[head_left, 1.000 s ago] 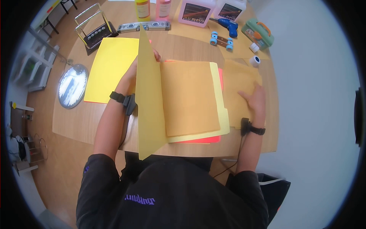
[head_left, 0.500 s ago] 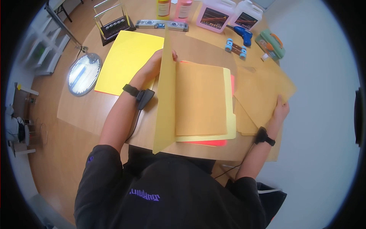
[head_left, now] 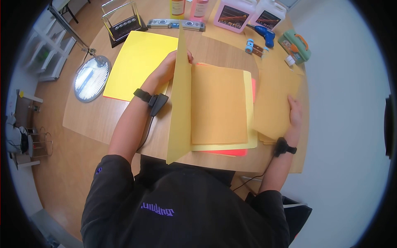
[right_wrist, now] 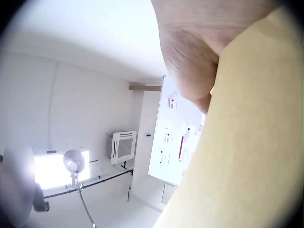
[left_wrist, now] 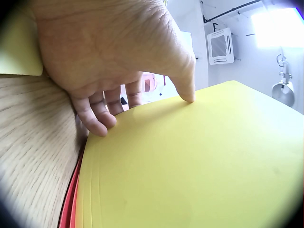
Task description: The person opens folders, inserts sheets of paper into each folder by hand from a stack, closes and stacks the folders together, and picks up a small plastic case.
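A pale yellow folder lies open, its cover (head_left: 180,99) raised upright and its other side (head_left: 251,120) flat under a tan sheet (head_left: 219,105). My left hand (head_left: 167,67) holds the cover near its far end; in the left wrist view the hand (left_wrist: 114,42) has its thumb on one side of the yellow cover (left_wrist: 190,161) and its fingers at the other. To the right, my right hand (head_left: 295,113) grips the edge of another tan sheet (head_left: 275,99), thumb on top. The right wrist view shows the hand (right_wrist: 199,52) against this bent sheet (right_wrist: 247,137), fingers mostly hidden.
Bright yellow sheets (head_left: 138,62) lie left, beside a round lamp (head_left: 93,78). Behind stand a ball cradle (head_left: 124,29), a spirit level (head_left: 175,25), bottles and a pink jug (head_left: 233,14). A blue drill (head_left: 264,35), wheeled toy (head_left: 256,49) and green case (head_left: 294,45) are back right.
My right hand went from resting spread on the tan stack to gripping a sheet, which was lifted right and has since swung back left. The left hand still holds the cover, which stands more upright.
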Action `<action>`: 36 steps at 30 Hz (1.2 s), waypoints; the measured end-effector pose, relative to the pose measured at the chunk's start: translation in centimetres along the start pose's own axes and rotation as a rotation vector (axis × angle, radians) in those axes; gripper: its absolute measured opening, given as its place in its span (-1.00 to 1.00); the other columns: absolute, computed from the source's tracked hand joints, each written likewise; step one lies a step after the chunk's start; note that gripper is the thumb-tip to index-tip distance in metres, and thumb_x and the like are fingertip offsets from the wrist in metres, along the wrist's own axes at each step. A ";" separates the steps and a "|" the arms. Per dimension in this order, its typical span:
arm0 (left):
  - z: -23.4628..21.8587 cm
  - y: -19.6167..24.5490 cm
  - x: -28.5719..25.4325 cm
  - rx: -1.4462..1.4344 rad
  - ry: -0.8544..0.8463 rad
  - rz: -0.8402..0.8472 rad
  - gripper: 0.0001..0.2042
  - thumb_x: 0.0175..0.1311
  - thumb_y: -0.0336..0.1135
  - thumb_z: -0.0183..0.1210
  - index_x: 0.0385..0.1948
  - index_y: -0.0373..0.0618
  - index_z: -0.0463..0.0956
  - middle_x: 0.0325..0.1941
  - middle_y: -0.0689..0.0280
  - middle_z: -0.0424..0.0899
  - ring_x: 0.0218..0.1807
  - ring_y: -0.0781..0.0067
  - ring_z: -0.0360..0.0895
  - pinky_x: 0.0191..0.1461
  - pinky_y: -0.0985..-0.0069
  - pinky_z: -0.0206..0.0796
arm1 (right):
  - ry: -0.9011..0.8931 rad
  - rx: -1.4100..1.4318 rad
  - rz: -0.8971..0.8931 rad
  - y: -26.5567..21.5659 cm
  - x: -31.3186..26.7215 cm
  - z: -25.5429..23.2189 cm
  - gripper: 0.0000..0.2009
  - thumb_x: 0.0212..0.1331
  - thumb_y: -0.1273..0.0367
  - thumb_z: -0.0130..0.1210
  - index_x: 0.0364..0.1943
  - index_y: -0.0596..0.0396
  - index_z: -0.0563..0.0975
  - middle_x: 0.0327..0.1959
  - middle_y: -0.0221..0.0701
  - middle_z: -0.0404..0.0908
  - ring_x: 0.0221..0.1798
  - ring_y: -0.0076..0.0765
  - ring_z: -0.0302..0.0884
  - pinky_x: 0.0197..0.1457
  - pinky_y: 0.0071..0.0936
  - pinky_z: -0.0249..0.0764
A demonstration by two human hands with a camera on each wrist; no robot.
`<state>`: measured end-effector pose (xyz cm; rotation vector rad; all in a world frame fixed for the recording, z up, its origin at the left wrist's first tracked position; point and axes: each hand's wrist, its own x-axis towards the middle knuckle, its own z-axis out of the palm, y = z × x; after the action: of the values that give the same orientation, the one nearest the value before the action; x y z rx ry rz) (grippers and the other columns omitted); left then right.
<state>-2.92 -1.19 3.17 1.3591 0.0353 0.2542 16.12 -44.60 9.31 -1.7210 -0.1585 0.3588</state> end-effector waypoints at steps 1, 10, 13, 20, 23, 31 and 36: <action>0.1 0.2 -0.1 0.000 0.002 -0.001 -0.71 0.46 -0.07 -0.07 -0.29 -0.05 0.52 -0.21 0.40 0.53 -0.13 0.55 0.47 -0.01 0.53 0.34 | 0.001 -0.006 -0.031 -0.2 -0.6 1.3 -0.60 0.44 0.33 0.07 0.24 0.29 0.43 0.22 -0.25 0.55 0.22 -0.36 0.51 0.29 -0.42 0.41; 0.0 -0.1 0.0 0.037 -0.007 0.035 -0.70 0.46 -0.05 -0.08 -0.28 -0.04 0.51 -0.21 0.41 0.52 -0.14 0.55 0.47 0.01 0.53 0.34 | -0.286 -0.142 -0.214 2.8 -2.0 8.5 -0.63 0.46 0.34 0.06 0.23 0.25 0.38 0.13 -0.23 0.62 0.13 -0.43 0.57 0.17 -0.48 0.49; 0.2 0.3 -0.2 0.033 0.010 0.023 -0.69 0.47 -0.04 -0.08 -0.27 -0.05 0.51 -0.21 0.40 0.52 -0.14 0.56 0.47 0.01 0.53 0.34 | -0.353 -0.090 -0.043 3.6 -2.3 9.1 -0.58 0.43 0.35 0.09 0.28 0.19 0.32 0.00 -0.17 0.67 0.03 -0.38 0.64 0.07 -0.47 0.55; 0.3 0.2 -0.2 0.007 0.005 0.017 -0.68 0.48 -0.03 -0.08 -0.27 -0.04 0.51 -0.20 0.40 0.53 -0.15 0.56 0.48 -0.01 0.54 0.32 | -0.296 -0.084 -0.181 3.1 -2.8 9.4 -0.51 0.35 0.51 0.14 0.30 0.19 0.22 -0.12 -0.17 0.72 -0.11 -0.43 0.71 -0.08 -0.53 0.62; 0.1 0.2 -0.1 0.009 0.000 0.011 -0.68 0.48 -0.03 -0.08 -0.27 -0.04 0.51 -0.20 0.40 0.53 -0.15 0.56 0.48 -0.02 0.54 0.32 | -0.277 -0.044 -0.190 2.8 -2.9 9.7 -0.48 0.34 0.53 0.13 0.32 0.15 0.19 -0.09 -0.14 0.71 -0.12 -0.39 0.71 -0.08 -0.51 0.64; 0.4 0.3 -0.3 0.014 -0.002 0.057 -0.70 0.48 -0.05 -0.06 -0.27 -0.06 0.52 -0.21 0.40 0.54 -0.14 0.53 0.48 0.00 0.51 0.34 | -0.416 0.034 -0.175 2.4 -3.4 9.9 -0.57 0.30 0.56 0.16 0.21 0.12 0.32 -0.09 -0.29 0.60 -0.06 -0.52 0.64 -0.04 -0.61 0.58; -0.5 -0.7 0.4 -0.033 -0.031 0.051 -0.71 0.47 -0.07 -0.05 -0.28 -0.07 0.52 -0.21 0.39 0.55 -0.14 0.52 0.48 0.03 0.50 0.33 | -0.373 -0.021 -0.193 3.2 -3.4 10.3 -0.72 0.28 0.57 0.20 0.03 0.19 0.46 -0.18 -0.44 0.54 -0.11 -0.60 0.61 -0.03 -0.66 0.54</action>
<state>-2.50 -0.82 2.42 1.3319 -0.0294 0.2751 9.32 -36.58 5.19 -1.6294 -0.5972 0.5328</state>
